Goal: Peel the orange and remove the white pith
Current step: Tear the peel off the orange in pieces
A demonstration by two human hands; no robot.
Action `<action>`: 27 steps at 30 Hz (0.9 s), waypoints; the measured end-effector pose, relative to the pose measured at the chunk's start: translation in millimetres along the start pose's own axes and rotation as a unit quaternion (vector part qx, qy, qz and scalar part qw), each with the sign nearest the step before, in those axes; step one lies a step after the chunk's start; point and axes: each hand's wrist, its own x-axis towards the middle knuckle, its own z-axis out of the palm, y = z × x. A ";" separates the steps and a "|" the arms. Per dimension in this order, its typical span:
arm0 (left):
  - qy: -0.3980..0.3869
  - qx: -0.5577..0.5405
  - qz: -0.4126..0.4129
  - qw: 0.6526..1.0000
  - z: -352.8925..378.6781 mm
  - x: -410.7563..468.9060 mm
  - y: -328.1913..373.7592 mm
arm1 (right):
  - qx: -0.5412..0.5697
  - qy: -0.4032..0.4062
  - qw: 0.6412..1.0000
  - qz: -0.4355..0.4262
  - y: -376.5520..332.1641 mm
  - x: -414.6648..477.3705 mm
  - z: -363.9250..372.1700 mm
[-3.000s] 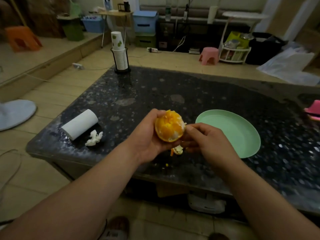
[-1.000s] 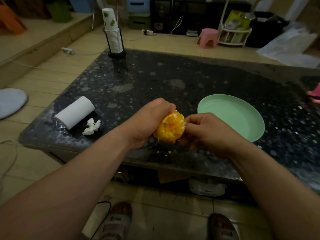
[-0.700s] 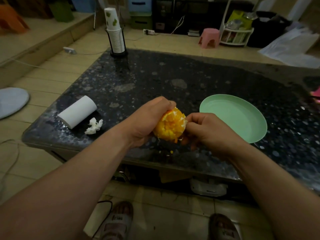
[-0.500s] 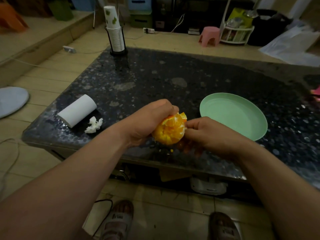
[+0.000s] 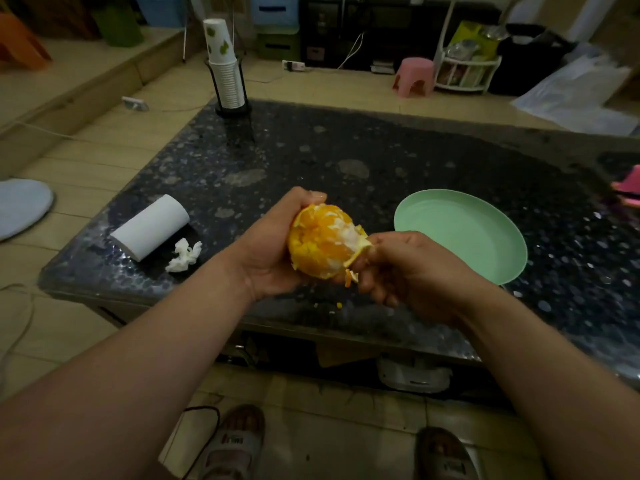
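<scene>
The orange (image 5: pixel 318 242) is mostly peeled, its flesh ragged with a white pith patch on the right side. My left hand (image 5: pixel 272 249) cups it from the left and below, over the near edge of the dark table. My right hand (image 5: pixel 407 266) pinches a strip of peel (image 5: pixel 360 249) still joined to the orange's right side. Small bits of peel (image 5: pixel 337 305) lie on the table below the fruit.
A pale green plate (image 5: pixel 464 233) sits right of my hands. A white paper roll (image 5: pixel 150 227) and a crumpled tissue (image 5: pixel 183 254) lie at the left. A cup stack in a black holder (image 5: pixel 227 69) stands at the far corner. My slippered feet show below the table.
My left hand has turned the orange, so the white pith patch now faces up. My right hand has pulled a strip of peel away from the orange's right side.
</scene>
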 end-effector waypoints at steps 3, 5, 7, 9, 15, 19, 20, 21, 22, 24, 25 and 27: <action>-0.016 -0.075 -0.014 0.997 -1.2 -1.2 0.1 | 0.089 -0.033 0.995 -0.012 0.8 1.7 -2.0; -0.030 -0.142 -0.009 0.989 -5.8 -0.8 1.6 | 0.171 -0.018 0.985 -0.017 1.8 4.9 -5.4; -0.012 -0.173 0.002 0.985 -11.4 0.5 4.4 | 0.157 0.021 0.987 0.002 4.9 9.0 -10.3; 0.038 -0.152 0.007 0.988 -13.9 3.5 5.3 | -0.071 0.078 0.994 0.018 14.7 16.3 -13.7; 0.135 -0.155 0.000 0.979 -16.8 17.3 -5.0 | -0.409 0.192 0.891 -0.046 29.8 36.2 -6.1; 0.152 -0.156 0.016 0.976 -22.1 23.0 -7.1 | -0.232 0.171 0.956 -0.046 10.1 24.8 5.8; 0.155 -0.153 0.019 0.976 -22.4 23.6 -7.8 | -0.195 0.150 0.969 -0.036 6.0 20.6 10.6; 0.159 -0.147 0.022 0.976 -22.8 24.7 -8.4 | -0.171 0.135 0.976 -0.029 3.6 17.9 14.9; 0.161 -0.142 0.024 0.976 -23.1 25.6 -8.6 | -0.158 0.127 0.979 -0.025 2.8 16.4 18.2; 0.157 -0.135 0.023 0.978 -22.4 26.4 -8.6 | -0.140 0.123 0.982 -0.022 2.0 15.0 21.6; 0.152 -0.133 0.022 0.979 -21.4 26.3 -8.7 | -0.127 0.116 0.985 -0.022 2.0 14.8 21.6; 0.142 -0.134 0.025 0.980 -20.2 26.4 -9.2 | -0.110 0.091 0.990 -0.019 1.6 13.6 19.4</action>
